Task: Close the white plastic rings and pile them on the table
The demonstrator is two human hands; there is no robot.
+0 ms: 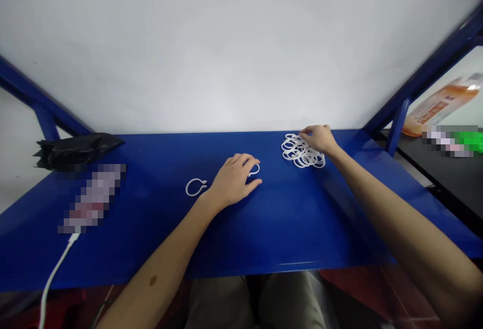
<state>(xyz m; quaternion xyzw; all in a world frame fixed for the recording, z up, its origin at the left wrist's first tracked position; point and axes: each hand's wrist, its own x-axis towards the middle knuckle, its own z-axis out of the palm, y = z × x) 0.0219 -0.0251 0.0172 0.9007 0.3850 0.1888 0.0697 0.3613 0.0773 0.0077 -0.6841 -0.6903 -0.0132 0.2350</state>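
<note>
My left hand (234,180) rests on the blue table (264,218) near its middle, fingers curled over a white plastic ring (255,169) that peeks out under the fingertips. A second single white ring (195,187) lies just left of that hand, apart from it. My right hand (319,138) reaches to the back right of the table, its fingers pinched on the top edge of a pile of several white rings (302,152).
A crumpled black bag (75,150) sits at the back left corner. A blurred flat object (92,196) with a white cable (56,273) lies on the left. Blue frame struts (422,77) rise on both sides. A white wall stands behind.
</note>
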